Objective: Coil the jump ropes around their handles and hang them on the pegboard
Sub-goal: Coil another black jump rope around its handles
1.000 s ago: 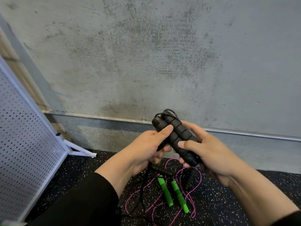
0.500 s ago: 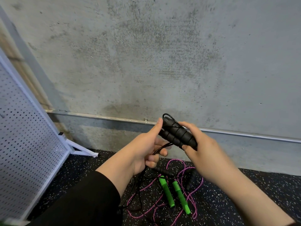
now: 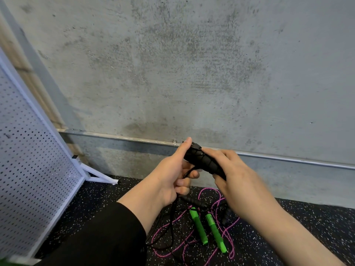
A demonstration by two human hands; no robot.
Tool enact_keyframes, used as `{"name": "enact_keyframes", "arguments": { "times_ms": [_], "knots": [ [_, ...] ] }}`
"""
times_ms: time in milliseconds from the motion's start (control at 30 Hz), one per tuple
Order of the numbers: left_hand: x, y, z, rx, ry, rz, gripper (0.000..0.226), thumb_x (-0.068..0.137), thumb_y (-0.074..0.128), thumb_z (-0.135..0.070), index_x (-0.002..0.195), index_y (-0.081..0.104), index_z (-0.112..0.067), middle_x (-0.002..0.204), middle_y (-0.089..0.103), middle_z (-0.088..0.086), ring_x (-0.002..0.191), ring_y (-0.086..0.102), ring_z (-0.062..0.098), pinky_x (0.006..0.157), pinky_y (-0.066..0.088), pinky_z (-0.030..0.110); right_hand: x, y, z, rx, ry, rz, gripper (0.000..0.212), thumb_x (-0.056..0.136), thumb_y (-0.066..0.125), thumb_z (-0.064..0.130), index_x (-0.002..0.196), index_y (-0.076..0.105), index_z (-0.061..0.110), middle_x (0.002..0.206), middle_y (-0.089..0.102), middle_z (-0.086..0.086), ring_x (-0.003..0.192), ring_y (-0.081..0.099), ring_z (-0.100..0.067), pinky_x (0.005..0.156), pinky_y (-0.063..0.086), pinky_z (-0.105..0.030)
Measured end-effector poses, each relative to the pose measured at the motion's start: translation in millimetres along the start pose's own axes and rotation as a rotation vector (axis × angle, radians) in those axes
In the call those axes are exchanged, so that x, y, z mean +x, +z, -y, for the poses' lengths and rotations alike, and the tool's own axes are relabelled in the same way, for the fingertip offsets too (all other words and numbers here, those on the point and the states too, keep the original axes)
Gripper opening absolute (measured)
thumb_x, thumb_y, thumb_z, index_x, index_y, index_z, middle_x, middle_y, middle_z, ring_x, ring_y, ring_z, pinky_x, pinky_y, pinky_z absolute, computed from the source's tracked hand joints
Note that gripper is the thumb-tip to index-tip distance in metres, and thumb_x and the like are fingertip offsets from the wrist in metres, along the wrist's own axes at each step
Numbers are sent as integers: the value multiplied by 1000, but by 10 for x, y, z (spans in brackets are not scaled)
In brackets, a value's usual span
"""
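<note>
Head view gives you the concrete wall at 12 o'clock and the white pegboard at 9. Your right hand curls its fingers around the 2 black handles at centre; your left hand pinches their black rope. Another rope's 2 green handles lie on the floor at 6 o'clock.

Wall: rough, mottled grey concrete, matt. Rail across the frame's lower middle: dull metal. Pegboard, left: white perforated panel, smooth. Floor: black speckled rubber, matt. Black handles: ribbed, matt. Green handles, lower centre: smooth plastic. Pink rope: braided look.
</note>
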State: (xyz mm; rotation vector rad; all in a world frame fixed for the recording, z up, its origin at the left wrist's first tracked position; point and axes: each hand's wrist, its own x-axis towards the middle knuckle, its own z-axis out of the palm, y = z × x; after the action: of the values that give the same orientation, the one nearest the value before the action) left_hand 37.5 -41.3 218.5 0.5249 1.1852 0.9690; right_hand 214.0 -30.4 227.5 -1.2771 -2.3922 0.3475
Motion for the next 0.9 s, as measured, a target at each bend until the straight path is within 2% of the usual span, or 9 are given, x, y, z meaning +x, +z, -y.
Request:
{"name": "enact_keyframes", "arguments": {
  "times_ms": [100, 200, 300, 367, 433, 500, 600, 767, 900],
  "knots": [
    [21, -6, -2, -1, 52, -31, 59, 90, 57, -66, 106, 62, -10, 66, 50, 0, 43, 20, 8, 36, 16, 19, -10, -20, -56, 87, -19, 57, 67, 95, 64, 29, 141, 24, 59, 138, 37, 30, 114, 54, 0, 88, 48, -23],
    [6, 3, -31, 23, 134, -6, 43, 94, 59, -57, 89, 66, -14, 66, 51, 0, 47, 21, 9, 39, 17, 20, -6, -59, -38, 299, 78, 122, 34, 94, 50, 59, 124, 34, 58, 131, 46, 33, 102, 53, 15, 81, 39, -7],
    [-12, 22, -48, 56, 186, 69, 38, 96, 58, -52, 82, 70, -19, 69, 51, -1, 49, 20, 9, 40, 17, 19, 40, -53, -80, 612, 297, 26, 50, 76, 39, 81, 113, 40, 48, 111, 69, 10, 79, 69, -4, 79, 56, -36],
    [-21, 56, -33, 77, 208, 148, 37, 97, 57, -49, 93, 65, -14, 71, 53, -1, 49, 20, 8, 41, 18, 18, 71, -85, -121, 732, 432, 36, 60, 74, 41, 87, 117, 50, 47, 99, 76, 4, 86, 74, -16, 82, 58, -44],
    [-31, 91, -6, 115, 217, 181, 37, 99, 58, -46, 105, 59, -9, 71, 53, 0, 49, 21, 8, 41, 19, 18, 64, -146, -112, 800, 471, 143, 63, 79, 44, 83, 116, 65, 36, 96, 78, 4, 90, 74, -13, 79, 56, -32],
    [-37, 94, 7, 137, 211, 193, 38, 99, 57, -46, 109, 58, -9, 71, 53, -1, 49, 22, 8, 41, 20, 18, 60, -187, -98, 827, 473, 207, 59, 82, 46, 73, 103, 73, 26, 91, 78, -2, 77, 70, -8, 66, 52, -21],
    [-54, 65, -16, 159, 208, 242, 40, 99, 58, -46, 111, 62, -8, 72, 53, 0, 50, 21, 8, 42, 20, 18, 52, -205, -117, 856, 454, 178, 52, 75, 54, 71, 90, 77, 27, 88, 77, -7, 71, 65, -10, 64, 51, -22],
    [-83, 50, -55, 210, 143, 208, 32, 98, 59, -47, 84, 66, -19, 65, 48, -2, 46, 20, 6, 40, 17, 17, 89, -231, -153, 782, 389, 13, 26, 84, 69, 47, 97, 78, 26, 79, 77, 11, 66, 67, 1, 58, 47, -9],
    [-56, 54, 4, 266, 153, 155, 35, 102, 58, -36, 73, 70, -22, 59, 42, -5, 45, 19, 6, 40, 17, 17, 108, -201, -265, 531, 397, -58, 27, 77, 81, 46, 99, 75, 32, 79, 75, 8, 77, 70, -12, 69, 53, -29]
  ]
}}
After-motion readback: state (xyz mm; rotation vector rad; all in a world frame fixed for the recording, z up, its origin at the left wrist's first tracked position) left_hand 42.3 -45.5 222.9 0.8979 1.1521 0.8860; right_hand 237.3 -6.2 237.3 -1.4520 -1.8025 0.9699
